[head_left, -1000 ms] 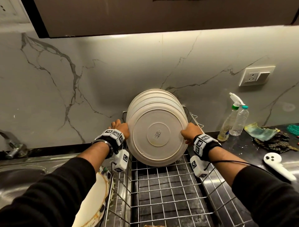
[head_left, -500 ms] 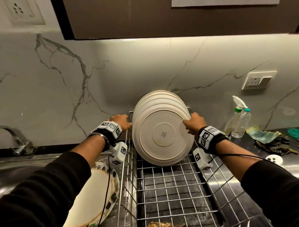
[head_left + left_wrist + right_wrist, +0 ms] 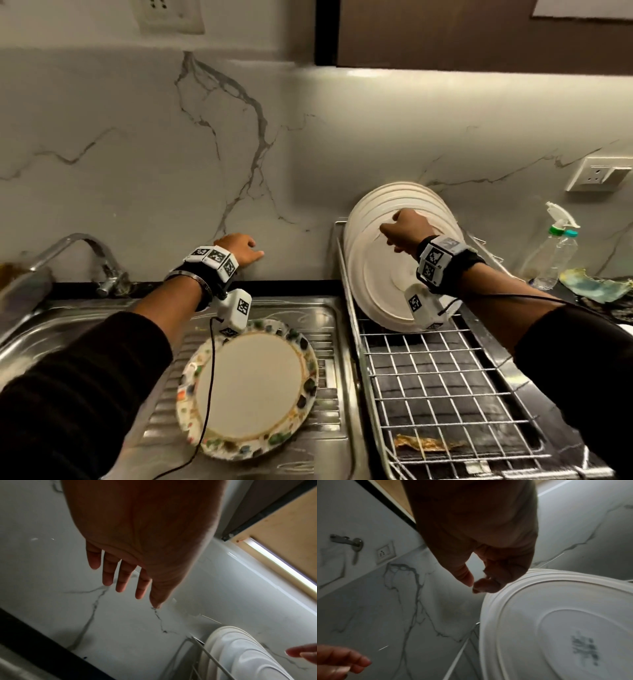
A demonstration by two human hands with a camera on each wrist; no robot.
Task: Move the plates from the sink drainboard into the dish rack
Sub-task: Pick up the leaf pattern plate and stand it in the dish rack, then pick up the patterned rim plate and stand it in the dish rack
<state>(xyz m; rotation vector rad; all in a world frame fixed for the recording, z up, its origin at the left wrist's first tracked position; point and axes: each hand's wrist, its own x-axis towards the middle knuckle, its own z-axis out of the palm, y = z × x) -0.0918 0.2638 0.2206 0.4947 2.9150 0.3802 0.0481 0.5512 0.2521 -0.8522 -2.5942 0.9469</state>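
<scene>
Several white plates stand upright at the back of the wire dish rack. One plate with a colourful patterned rim lies flat on the steel drainboard, left of the rack. My left hand hovers above the drainboard near the wall; the left wrist view shows its fingers straight and holding nothing. My right hand hangs in front of the white plates, and its fingers curl loosely beside their rims, gripping nothing.
A tap and the sink basin are at the left. Right of the rack stand a spray bottle and a crumpled cloth. A brown scrap lies under the rack's front. The marble wall is close behind.
Both hands have let go of the white plates in the rack. My left hand has moved left over the drainboard, and my right hand has drifted across the plates' front.
</scene>
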